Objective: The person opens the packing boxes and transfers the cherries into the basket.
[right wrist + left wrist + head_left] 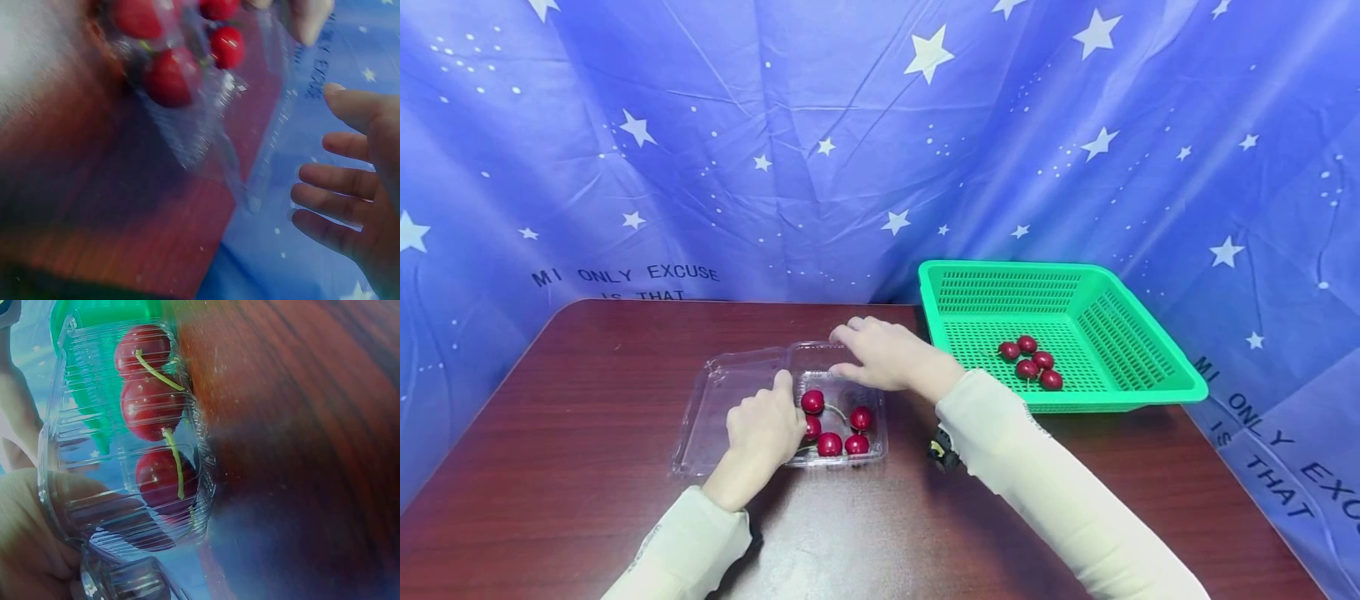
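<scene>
A clear plastic clamshell box (880, 446) lies with its lid (707, 417) folded out to the left. Several red cherries (830, 443), some with pale green stems, sit inside the tray; three of them (152, 409) show through its ribbed wall in the left wrist view. My left hand (763, 425) grips the box at the side between tray and lid, its fingers partly visible through the plastic. Over the tray's far right corner, my right hand (880, 354) is held with fingers apart and nothing in them, as the right wrist view shows.
A green slotted basket (1150, 392) stands at the right on the dark red wooden table (602, 358), with several more cherries (1027, 369) on its floor. Behind the table hangs a blue star-patterned cloth (820, 208).
</scene>
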Demonstrator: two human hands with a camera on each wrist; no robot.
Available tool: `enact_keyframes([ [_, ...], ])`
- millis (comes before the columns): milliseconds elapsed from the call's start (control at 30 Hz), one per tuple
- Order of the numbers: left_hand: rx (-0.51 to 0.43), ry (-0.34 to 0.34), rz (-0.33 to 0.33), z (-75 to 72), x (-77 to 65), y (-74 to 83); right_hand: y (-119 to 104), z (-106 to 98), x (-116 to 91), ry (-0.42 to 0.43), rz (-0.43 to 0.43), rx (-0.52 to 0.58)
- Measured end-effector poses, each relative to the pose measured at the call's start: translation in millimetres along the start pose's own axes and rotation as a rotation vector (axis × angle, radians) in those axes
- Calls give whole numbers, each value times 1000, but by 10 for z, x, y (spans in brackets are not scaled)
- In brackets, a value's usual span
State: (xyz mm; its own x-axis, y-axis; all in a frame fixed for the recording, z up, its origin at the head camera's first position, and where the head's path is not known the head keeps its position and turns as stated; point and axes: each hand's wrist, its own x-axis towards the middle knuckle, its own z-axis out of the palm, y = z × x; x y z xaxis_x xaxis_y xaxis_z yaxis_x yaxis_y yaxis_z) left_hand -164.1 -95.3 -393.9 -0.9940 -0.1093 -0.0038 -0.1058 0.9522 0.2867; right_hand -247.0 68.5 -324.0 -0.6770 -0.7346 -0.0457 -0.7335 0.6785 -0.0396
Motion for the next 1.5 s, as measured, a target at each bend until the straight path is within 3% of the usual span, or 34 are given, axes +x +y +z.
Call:
enact_keyframes([
  [400, 10, 11, 6, -9, -1, 1, -236, 263, 65, -43, -106, -86],
  [667, 14, 13, 8, -1, -7, 2, -372, 450, 84, -26, -161, -112],
  [1500, 3, 11, 16, 6, -4, -8, -492, 625, 107, -44, -144, -163],
])
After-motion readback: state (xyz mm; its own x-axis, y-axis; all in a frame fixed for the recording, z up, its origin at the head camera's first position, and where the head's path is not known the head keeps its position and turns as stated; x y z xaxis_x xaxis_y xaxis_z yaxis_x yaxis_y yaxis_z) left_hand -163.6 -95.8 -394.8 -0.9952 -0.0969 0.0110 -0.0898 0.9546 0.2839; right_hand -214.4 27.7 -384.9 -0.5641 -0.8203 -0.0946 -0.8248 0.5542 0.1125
